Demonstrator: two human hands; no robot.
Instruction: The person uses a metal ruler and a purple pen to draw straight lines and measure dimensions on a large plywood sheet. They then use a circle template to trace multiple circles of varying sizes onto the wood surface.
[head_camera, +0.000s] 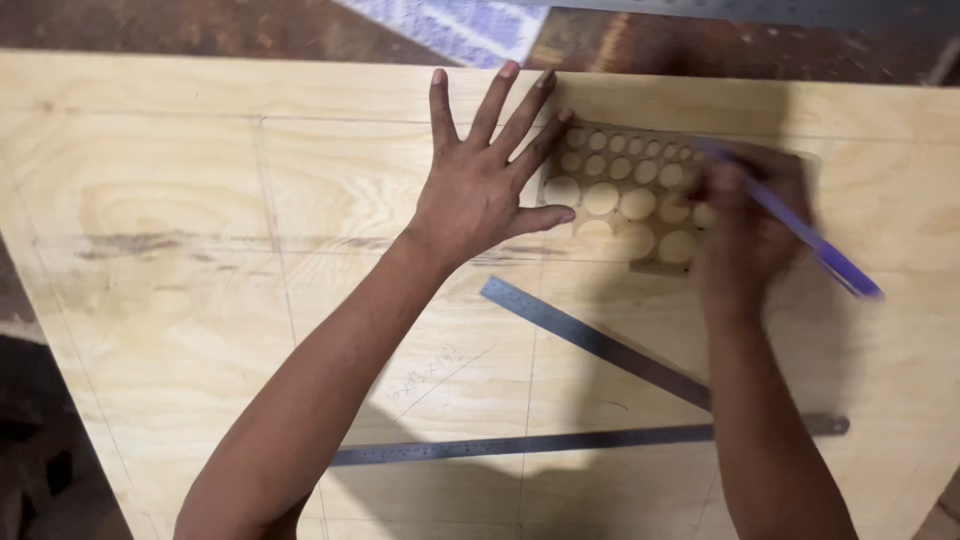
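Plywood sheet (180, 200), pale and faintly pencilled with straight lines, fills nearly the whole view and lies over a dark table (200, 25), of which only a strip shows along the top edge; its lower corners run out of frame; across its lower half lie two steel rulers, the long ruler (520, 443) nearly level and the shorter ruler (590, 340) slanting down to the right, their far ends passing under the right forearm so that where they meet is hidden; near the top right rests a thin wooden circle template (625, 195), a flat board pierced with rows of round holes, small ones along the top and larger ones below, its right part covered by the right hand; the left hand (475, 190) is spread wide and flat, palm down on the plywood, its fingertips and thumb touching the template's left edge and pinning it, grasping nothing; the right hand (745, 225) is blurred, curled closed around a purple pen (800, 235) whose tip sits over the template's upper right holes, though exactly which hole cannot be made out; a patterned bluish cloth (460, 25) at the top edge is cut off by the frame.
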